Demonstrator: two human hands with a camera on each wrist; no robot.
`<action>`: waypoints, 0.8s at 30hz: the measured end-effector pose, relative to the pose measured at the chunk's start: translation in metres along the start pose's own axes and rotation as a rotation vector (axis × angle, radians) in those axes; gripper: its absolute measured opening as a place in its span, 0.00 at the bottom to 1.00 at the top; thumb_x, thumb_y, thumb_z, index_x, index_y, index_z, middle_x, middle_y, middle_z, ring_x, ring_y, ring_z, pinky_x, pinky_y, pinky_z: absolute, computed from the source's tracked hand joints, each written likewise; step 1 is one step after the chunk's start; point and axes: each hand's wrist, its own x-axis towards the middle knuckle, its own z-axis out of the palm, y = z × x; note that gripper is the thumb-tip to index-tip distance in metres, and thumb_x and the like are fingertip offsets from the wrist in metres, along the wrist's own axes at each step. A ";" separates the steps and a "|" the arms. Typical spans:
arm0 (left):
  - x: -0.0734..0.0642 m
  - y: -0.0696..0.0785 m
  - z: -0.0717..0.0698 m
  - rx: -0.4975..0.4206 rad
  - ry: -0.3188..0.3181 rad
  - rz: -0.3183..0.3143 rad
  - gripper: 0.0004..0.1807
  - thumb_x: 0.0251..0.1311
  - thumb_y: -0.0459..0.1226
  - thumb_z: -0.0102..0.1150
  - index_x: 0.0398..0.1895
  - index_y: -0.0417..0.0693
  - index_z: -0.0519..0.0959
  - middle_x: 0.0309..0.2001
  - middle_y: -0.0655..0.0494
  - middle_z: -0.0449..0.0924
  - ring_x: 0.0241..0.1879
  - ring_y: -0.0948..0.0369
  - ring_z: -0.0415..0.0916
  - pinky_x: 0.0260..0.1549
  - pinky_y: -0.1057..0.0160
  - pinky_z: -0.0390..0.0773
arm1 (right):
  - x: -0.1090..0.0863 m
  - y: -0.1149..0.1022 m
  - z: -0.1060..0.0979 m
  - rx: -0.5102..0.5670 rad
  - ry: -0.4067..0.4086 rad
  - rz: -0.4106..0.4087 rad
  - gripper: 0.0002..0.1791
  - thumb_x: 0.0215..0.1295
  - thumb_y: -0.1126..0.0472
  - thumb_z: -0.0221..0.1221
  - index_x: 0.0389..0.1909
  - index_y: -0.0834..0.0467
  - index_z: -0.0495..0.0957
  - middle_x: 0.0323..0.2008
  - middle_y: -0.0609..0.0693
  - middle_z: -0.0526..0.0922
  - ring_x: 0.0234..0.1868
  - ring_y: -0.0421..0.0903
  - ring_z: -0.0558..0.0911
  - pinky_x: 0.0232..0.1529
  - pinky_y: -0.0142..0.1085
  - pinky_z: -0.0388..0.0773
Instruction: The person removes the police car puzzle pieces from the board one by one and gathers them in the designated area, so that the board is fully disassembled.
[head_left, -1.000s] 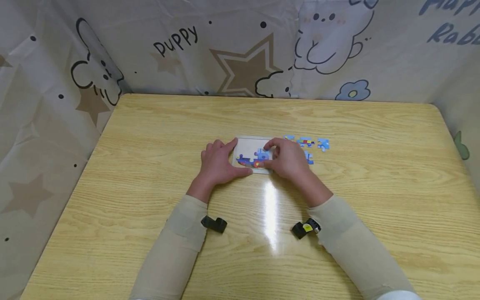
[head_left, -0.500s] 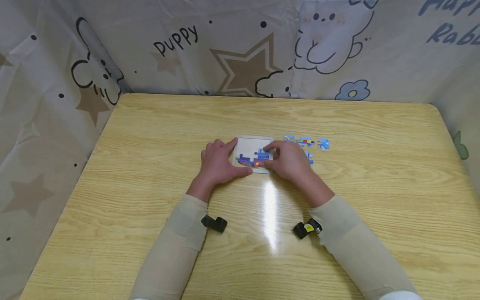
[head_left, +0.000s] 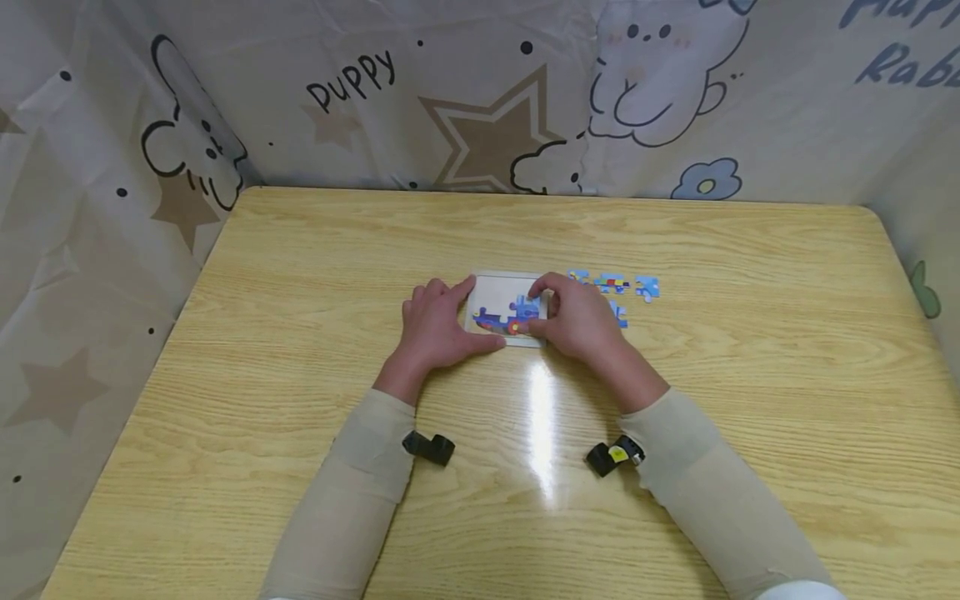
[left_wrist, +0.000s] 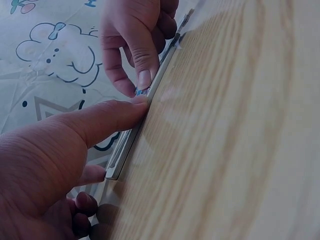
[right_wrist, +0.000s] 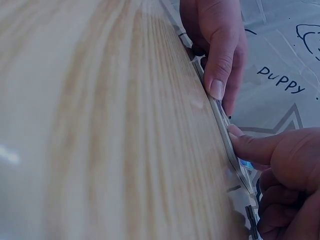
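Note:
A small jigsaw tray (head_left: 491,290) with a pale rim lies flat on the table, part of a train picture (head_left: 491,320) along its lower side. My left hand (head_left: 435,331) holds the tray at its left, thumb on the near rim and index finger at the far left corner. Over the tray's right side, my right hand (head_left: 583,321) pinches a blue puzzle piece (head_left: 528,307) between thumb and index finger, low against the picture. In the left wrist view a sliver of blue piece (left_wrist: 142,92) shows under the right fingertips. The right hand hides the tray's right edge.
Several loose puzzle pieces lie right of the tray: a multicoloured one (head_left: 612,284), a blue one (head_left: 647,288), and others partly behind my right hand. The wooden table (head_left: 337,250) meets a patterned cloth backdrop (head_left: 480,108) at its far edge.
Both hands and the tray stay in place. The right fingers and the blue piece under them shift only very slightly.

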 end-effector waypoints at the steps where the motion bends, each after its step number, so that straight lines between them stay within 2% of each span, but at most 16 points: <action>1: 0.000 0.000 0.000 -0.001 0.000 0.001 0.60 0.42 0.68 0.71 0.77 0.53 0.61 0.46 0.51 0.66 0.44 0.52 0.58 0.45 0.51 0.57 | 0.000 0.000 0.000 -0.001 0.004 -0.003 0.22 0.54 0.52 0.75 0.48 0.51 0.79 0.24 0.50 0.73 0.24 0.48 0.70 0.26 0.41 0.64; 11: 0.000 -0.001 0.001 -0.003 0.003 0.003 0.60 0.42 0.68 0.71 0.77 0.53 0.62 0.46 0.51 0.66 0.44 0.51 0.58 0.45 0.51 0.57 | -0.001 0.002 0.000 0.008 0.022 -0.022 0.24 0.53 0.51 0.76 0.47 0.51 0.77 0.23 0.49 0.73 0.23 0.48 0.71 0.25 0.42 0.65; 24: 0.000 0.000 0.000 -0.011 -0.009 -0.008 0.60 0.42 0.68 0.71 0.78 0.53 0.61 0.47 0.51 0.66 0.45 0.52 0.58 0.46 0.52 0.56 | -0.001 -0.001 -0.003 -0.028 0.001 -0.021 0.23 0.53 0.51 0.76 0.46 0.50 0.75 0.23 0.49 0.73 0.23 0.48 0.71 0.25 0.41 0.64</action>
